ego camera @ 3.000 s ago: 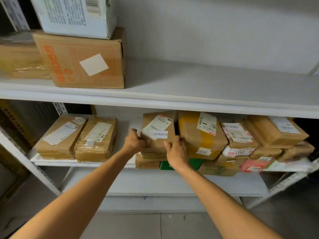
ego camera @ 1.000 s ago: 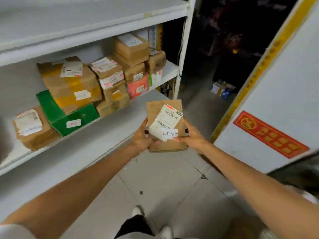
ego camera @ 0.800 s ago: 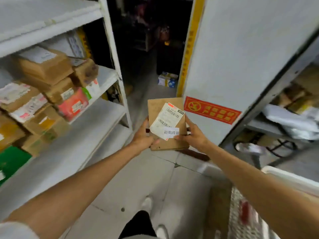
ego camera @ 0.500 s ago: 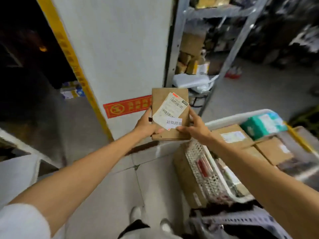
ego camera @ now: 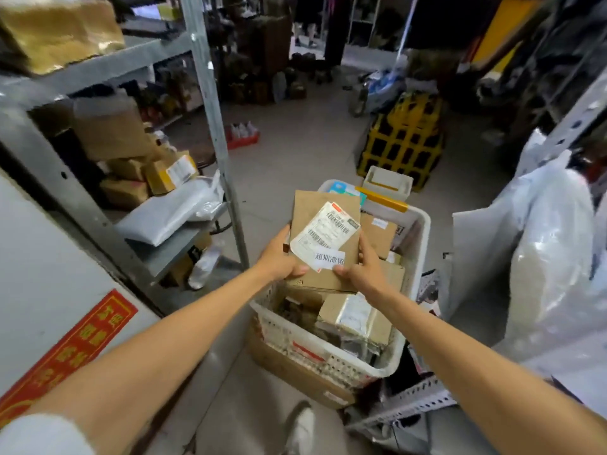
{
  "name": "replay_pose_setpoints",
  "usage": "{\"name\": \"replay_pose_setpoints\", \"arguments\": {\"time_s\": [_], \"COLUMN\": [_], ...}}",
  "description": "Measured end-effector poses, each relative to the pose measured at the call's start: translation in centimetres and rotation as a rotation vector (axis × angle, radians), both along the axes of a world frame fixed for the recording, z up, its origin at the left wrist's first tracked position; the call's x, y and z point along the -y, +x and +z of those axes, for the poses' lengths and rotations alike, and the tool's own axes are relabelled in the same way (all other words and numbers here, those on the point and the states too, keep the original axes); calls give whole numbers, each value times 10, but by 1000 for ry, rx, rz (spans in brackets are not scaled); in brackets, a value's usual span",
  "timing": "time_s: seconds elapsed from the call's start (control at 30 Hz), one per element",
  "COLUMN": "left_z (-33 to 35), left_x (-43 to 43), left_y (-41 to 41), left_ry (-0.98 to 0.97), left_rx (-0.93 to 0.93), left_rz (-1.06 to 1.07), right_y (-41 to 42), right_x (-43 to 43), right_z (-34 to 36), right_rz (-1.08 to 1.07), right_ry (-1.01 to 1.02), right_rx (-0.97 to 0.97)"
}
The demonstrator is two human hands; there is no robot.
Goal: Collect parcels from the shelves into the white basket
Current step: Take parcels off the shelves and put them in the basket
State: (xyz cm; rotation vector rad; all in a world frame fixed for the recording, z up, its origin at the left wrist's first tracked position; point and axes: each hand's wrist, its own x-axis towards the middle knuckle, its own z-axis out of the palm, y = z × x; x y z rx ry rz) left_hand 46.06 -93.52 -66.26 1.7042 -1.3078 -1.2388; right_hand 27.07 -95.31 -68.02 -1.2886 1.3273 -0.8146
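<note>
i'm holding one brown parcel just above the white basket. my left hand is gripping its left edge, fingers curling underneath and thumb on top, and my right hand is gripping the right edge the same way. i'm judging this carry as nearly finishing, with only the drop remaining. inside the basket i'm counting at least four parcels, with more possibly hiding below. the grey shelf on my left is showing about four brown boxes and two pale bags, so collecting is probably continuing.
</note>
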Motion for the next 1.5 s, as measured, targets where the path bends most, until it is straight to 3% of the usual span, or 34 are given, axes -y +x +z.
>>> {"name": "replay_pose_setpoints", "arguments": {"time_s": [0.13,0.5,0.67,1.27,1.5], "left_z": [-19,-75,-116,-190,-206], "left_x": [61,172,234,370,367], "left_y": [-15,-74,-94,-121,-136], "left_ry": [95,307,275,216,90], "left_rx": [0,-80,-63,85,455], "left_rz": [-98,-253,-375,-422,-520], "right_y": [-10,-48,-59,-113,-109], "right_x": [37,112,156,323,312], "right_z": [-26,-64,-101,-203,-206], "right_rz": [-170,-470,-619,-569,-523], "right_ry": [62,197,201,273,218], "right_rx": [50,-100,-115,-135,-201]}}
